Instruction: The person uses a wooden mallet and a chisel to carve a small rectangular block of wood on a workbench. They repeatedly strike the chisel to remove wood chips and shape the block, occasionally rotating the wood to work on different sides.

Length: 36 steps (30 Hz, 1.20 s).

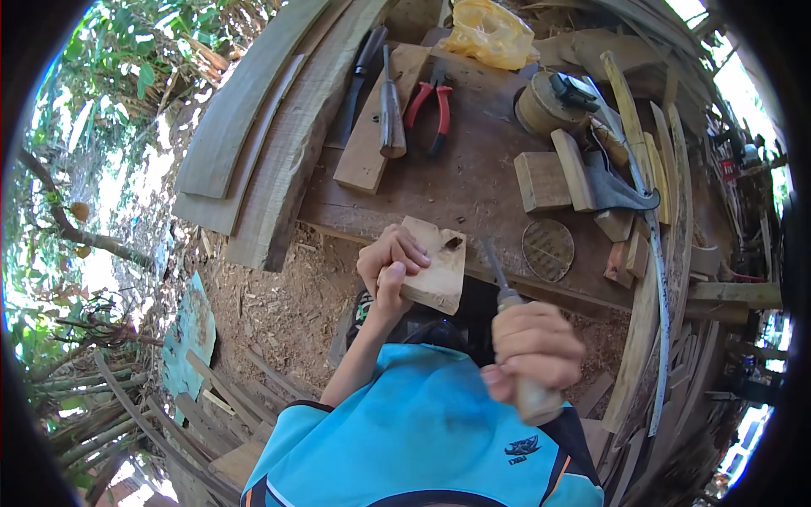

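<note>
My left hand grips a pale wooden block by its left side, near the front edge of the workbench. A dark, rough-edged hole shows near the block's upper right corner. To the right, my right hand is closed round the wooden handle of a chisel, with the butt of the handle sticking out below the fist. The narrow metal blade points up and to the left, beside the block and apart from it. Motion blurs the right hand and the chisel.
On the bench lie red-handled pliers, a wooden-handled tool on a board, a disc and a grey metal tool among wood blocks. Long planks flank the left; a yellow plastic bag sits at the back.
</note>
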Motion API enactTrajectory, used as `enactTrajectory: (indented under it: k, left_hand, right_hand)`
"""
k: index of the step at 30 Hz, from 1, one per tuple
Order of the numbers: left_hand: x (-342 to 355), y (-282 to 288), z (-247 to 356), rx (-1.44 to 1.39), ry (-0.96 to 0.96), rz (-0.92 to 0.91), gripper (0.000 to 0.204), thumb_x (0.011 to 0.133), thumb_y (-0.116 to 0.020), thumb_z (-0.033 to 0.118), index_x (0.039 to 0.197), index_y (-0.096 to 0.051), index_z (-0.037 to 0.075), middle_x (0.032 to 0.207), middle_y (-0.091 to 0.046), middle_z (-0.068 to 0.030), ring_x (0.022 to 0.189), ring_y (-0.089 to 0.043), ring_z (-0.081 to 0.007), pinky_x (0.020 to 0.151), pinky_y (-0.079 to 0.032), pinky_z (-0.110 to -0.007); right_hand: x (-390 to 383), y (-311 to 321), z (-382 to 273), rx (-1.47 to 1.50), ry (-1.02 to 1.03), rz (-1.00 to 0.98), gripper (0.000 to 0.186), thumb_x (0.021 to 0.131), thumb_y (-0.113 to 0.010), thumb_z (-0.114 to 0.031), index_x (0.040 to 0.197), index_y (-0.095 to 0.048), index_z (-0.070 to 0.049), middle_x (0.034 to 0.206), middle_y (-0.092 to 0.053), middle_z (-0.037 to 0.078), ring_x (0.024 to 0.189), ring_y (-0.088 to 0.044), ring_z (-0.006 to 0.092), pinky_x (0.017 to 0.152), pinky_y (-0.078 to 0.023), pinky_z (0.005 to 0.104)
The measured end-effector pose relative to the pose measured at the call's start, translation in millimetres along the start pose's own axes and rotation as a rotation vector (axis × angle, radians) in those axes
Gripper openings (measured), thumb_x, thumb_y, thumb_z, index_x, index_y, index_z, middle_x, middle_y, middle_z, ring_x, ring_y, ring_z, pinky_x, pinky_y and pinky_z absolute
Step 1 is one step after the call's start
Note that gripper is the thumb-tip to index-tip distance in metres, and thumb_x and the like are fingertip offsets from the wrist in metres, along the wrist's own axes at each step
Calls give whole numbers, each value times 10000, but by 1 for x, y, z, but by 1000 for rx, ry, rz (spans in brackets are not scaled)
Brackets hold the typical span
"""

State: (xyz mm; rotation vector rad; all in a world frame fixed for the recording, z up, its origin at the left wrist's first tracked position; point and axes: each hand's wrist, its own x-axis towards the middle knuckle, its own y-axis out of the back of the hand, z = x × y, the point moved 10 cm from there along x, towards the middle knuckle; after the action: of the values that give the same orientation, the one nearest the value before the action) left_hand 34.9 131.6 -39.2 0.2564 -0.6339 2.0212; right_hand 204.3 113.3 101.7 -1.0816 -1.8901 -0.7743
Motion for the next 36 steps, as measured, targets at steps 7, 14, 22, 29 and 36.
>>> enactTrajectory:
  k: [7, 14, 22, 29, 36]
  left_hand:
    - [-5, -2, 13, 31, -179, -66, 244, 660, -463, 215, 510, -448, 22, 570, -553, -108, 564, -509, -198, 588, -412, -303]
    - [-7, -19, 24, 173, -195, -133, 130, 573, -451, 140, 507, -439, 29, 559, -537, -96, 550, -499, -205, 596, -397, -304]
    - [-13, -26, 32, 221, -259, -156, 181, 613, -467, 189, 510, -445, 42, 564, -541, -85, 560, -502, -205, 600, -396, -314]
    - [-22, -21, 33, 179, -373, -140, 203, 631, -477, 208, 513, -454, 45, 564, -539, -80, 550, -503, -209, 587, -393, -313]
    - [-14, -13, 25, 164, -260, -107, 165, 591, -455, 172, 507, -449, 30, 556, -540, -97, 546, -501, -210, 591, -405, -309]
  right_hand:
    - [8, 37, 17, 188, -155, 310, 219, 701, -592, -22, 794, -394, -36, 594, -470, 68, 443, -450, 155, 395, -407, 302]
    - [-3, 28, 20, 122, -204, 298, 200, 738, -563, -11, 813, -379, -35, 616, -460, 71, 472, -439, 153, 428, -407, 304]
    - [-3, 20, 27, 90, -148, 227, 219, 719, -567, 20, 820, -384, -43, 629, -471, 77, 488, -461, 142, 421, -414, 279]
    - [-27, 119, 149, 298, -801, 852, 188, 812, -503, -120, 674, -376, -122, 515, -310, -47, 414, -295, 54, 394, -292, 213]
    - [-19, 102, 63, 252, -366, 760, 109, 798, -449, -91, 749, -354, -109, 528, -342, -9, 387, -320, 80, 367, -307, 218]
